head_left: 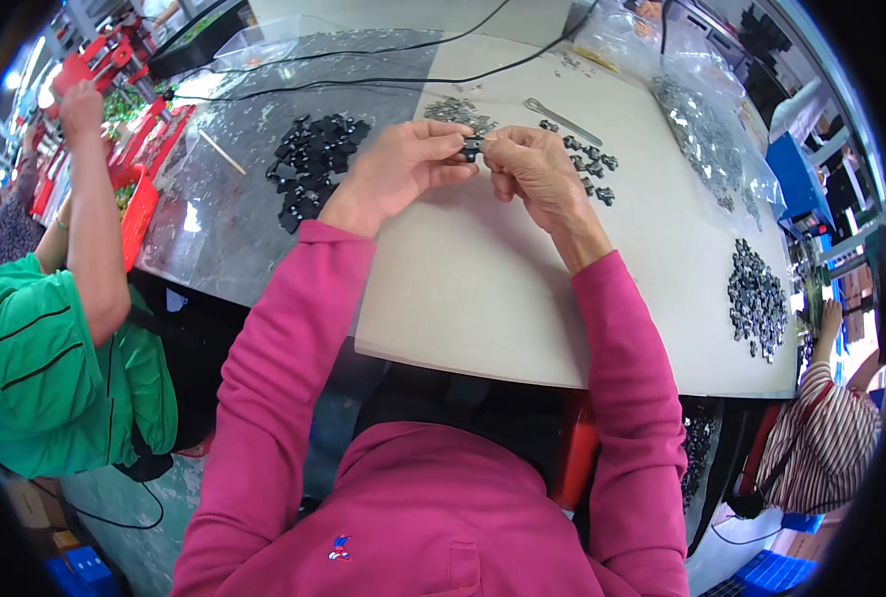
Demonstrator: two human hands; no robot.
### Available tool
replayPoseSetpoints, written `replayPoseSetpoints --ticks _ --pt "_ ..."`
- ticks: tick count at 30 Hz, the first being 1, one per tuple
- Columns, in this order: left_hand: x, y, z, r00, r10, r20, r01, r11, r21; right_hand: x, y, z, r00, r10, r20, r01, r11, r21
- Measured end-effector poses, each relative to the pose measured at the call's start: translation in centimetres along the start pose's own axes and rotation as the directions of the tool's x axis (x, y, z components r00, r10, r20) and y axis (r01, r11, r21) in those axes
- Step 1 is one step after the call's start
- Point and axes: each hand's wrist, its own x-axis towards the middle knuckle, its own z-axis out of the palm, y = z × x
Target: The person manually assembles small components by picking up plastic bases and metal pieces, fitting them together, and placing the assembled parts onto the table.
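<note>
Over the pale tabletop, both my hands meet at a small black part with shiny metal on it [472,147]. My left hand [403,164] pinches its left side between thumb and fingers. From the right, my right hand [534,164] closes thumb and forefinger against the same part; its exact shape is partly covered. Just beyond my fingertips lies a heap of small silvery metal pieces [458,111]. Several similar black parts [592,161] are scattered beside my right hand. To the left of my left hand spreads a pile of black parts [313,159].
Tweezers-like metal tool [562,120] lies past my right hand. A clear bag of metal pieces [706,129] and a heap of dark shiny parts [758,298] lie on the right. Black cables [383,80] cross the table's far side. A person in green [55,348] works at left near a red tray [139,214].
</note>
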Motion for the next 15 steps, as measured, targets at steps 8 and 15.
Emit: replayPoseSetpoints --ticks 8,15 --pt "-0.1 0.1 1.1 0.995 0.045 -0.095 -0.034 0.993 0.117 0.4 -2.2 -4.8 0.943 -0.182 -0.277 0.088 0.943 -0.32" --pt "0.0 0.0 0.9 0.986 0.055 -0.156 -0.029 0.986 0.167 2.9 -0.9 -8.8 0.84 -0.254 -0.479 0.0 0.883 -0.469"
